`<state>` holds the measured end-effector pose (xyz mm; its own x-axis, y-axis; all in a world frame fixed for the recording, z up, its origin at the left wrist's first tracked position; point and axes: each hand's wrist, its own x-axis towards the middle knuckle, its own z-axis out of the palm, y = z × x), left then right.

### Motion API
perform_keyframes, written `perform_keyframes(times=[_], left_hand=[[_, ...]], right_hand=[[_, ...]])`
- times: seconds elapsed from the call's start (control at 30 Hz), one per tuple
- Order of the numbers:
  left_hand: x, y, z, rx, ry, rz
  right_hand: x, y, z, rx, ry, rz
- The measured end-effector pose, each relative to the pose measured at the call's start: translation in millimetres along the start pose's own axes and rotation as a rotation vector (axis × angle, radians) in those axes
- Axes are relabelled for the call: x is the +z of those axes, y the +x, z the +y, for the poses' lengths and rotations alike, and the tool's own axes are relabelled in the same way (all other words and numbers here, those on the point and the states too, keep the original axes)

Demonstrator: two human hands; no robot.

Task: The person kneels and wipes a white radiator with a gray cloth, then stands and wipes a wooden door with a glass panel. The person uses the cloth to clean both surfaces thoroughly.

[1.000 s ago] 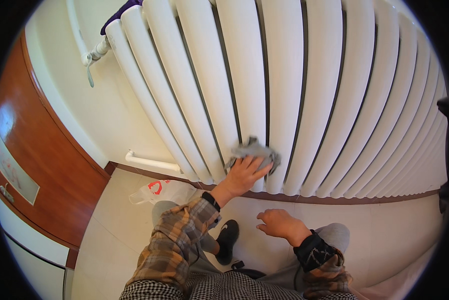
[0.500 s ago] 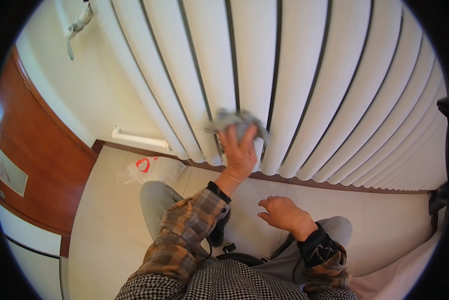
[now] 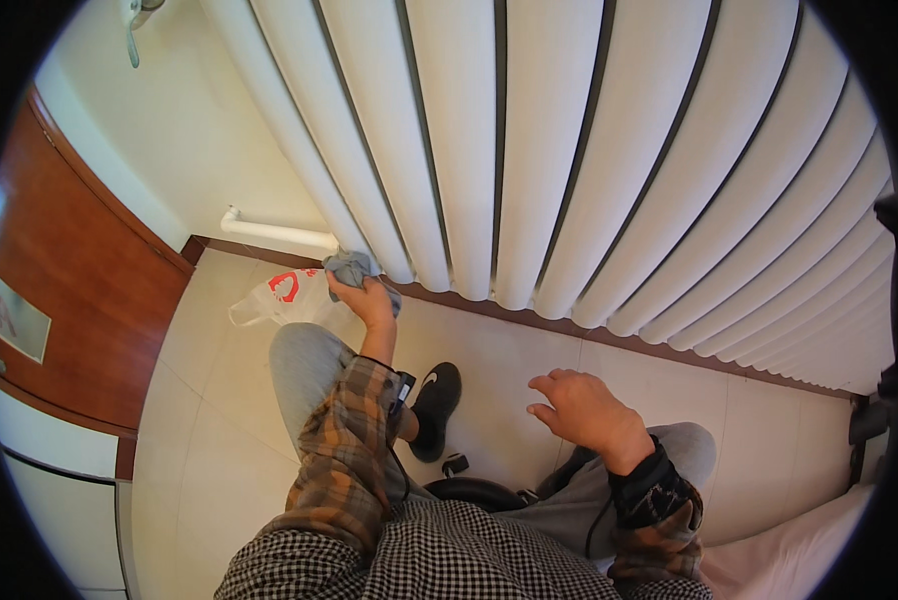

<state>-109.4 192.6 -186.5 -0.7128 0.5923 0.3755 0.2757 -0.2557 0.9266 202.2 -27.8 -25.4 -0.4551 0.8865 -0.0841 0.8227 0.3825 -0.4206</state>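
Observation:
My left hand [image 3: 371, 304] is closed on a grey-blue cloth [image 3: 349, 266], bunched up at the lower left corner of a white column radiator [image 3: 529, 150]. The cloth touches the foot of the leftmost columns, beside the end of a white pipe [image 3: 279, 232]. Part of the cloth hangs down past my fingers. My right hand [image 3: 591, 412] hovers near my right knee, holding nothing, its fingers loosely bent and the thumb apart.
A white plastic bag [image 3: 287, 297] with a red print lies on the tiled floor [image 3: 499, 400] near my left knee. At the left is a brown wooden door [image 3: 94, 290]. A pink fabric [image 3: 789, 550] shows at the lower right. My dark shoe [image 3: 436, 410] is below.
My left hand has moved the cloth left and down, from the front of the middle columns to the radiator's bottom left corner. The view has shifted a little; my right hand stays near my knee.

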Motion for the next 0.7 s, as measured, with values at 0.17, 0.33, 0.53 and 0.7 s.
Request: perform_keyframes(times=[0.17,0.33,0.53,0.7], left_hand=[[30.3,-51.1,2.7,0.028,0.002,-0.097],[72.8,-155.2,46.4,0.049,-0.033,-0.093],[79.1,-252.0,101.7,-0.128,-0.091,-0.410],[69.6,-252.5,98.1,-0.204,-0.159,-0.671]], right_hand=[[1.4,-2.7,4.6,0.025,-0.030,0.008],[6.2,-3.4,10.0,0.031,0.006,0.004],[4.4,1.1,19.8,0.107,0.005,-0.131],[1.7,-11.1,24.9,0.079,0.075,-0.051]])
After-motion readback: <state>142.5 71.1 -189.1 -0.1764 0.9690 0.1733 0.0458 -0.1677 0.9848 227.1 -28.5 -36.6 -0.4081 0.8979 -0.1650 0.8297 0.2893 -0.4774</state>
